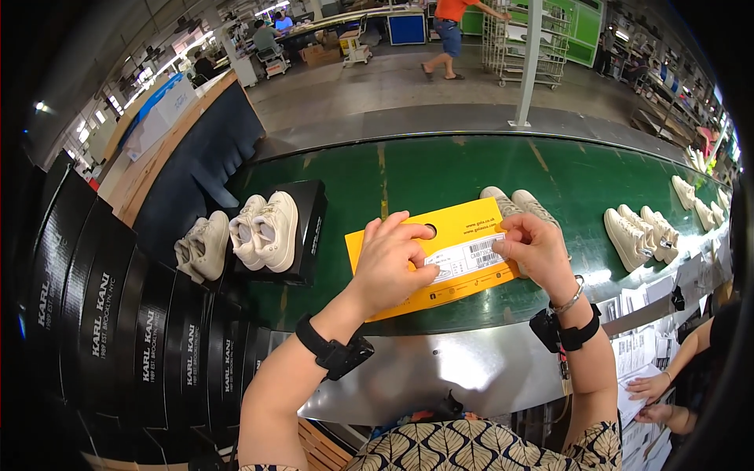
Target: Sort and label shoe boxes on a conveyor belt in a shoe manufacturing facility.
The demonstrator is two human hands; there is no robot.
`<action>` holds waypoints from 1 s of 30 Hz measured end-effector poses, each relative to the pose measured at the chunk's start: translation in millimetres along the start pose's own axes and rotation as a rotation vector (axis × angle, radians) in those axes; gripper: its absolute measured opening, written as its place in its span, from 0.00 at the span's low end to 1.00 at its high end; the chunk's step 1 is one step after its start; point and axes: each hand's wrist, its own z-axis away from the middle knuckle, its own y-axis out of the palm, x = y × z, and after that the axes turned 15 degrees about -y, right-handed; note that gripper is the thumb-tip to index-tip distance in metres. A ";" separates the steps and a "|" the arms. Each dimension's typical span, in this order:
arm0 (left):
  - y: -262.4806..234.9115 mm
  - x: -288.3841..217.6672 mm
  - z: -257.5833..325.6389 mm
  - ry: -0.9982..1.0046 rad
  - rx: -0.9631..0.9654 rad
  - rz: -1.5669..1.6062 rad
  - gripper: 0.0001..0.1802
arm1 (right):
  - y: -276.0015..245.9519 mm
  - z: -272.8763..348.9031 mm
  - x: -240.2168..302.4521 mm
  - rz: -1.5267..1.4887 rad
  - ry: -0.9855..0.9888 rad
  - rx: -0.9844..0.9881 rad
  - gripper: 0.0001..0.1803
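A yellow shoe box with a round finger hole faces me on the green conveyor belt. Across its front runs a white printed label with a barcode. My left hand lies over the box's left part, thumb and forefinger closed at the label's left end, other fingers toward the top edge. With thumb and fingertips, my right hand pinches the label's right end. Behind the box, a pair of beige sneakers is partly hidden.
Black shoe boxes are stacked at left. Pale sneakers sit on a black box; more sneakers stand farther right. A metal ledge borders the belt's near side. Another person's hands touch papers at lower right.
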 end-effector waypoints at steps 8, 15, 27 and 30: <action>-0.7 1.5 0.3 -0.003 -0.009 -0.029 0.13 | 5.0 1.4 -7.6 -0.038 -0.050 -0.001 0.13; -1.2 0.4 2.7 -0.053 -0.012 -0.062 0.12 | 3.1 0.9 0.0 -0.051 -0.023 0.034 0.14; 0.5 3.6 7.0 -0.017 -0.043 -0.082 0.13 | 7.4 2.0 2.2 0.001 -0.042 0.057 0.12; 1.1 5.0 9.3 0.011 -0.072 -0.085 0.13 | 9.4 3.3 5.6 0.046 -0.085 0.071 0.12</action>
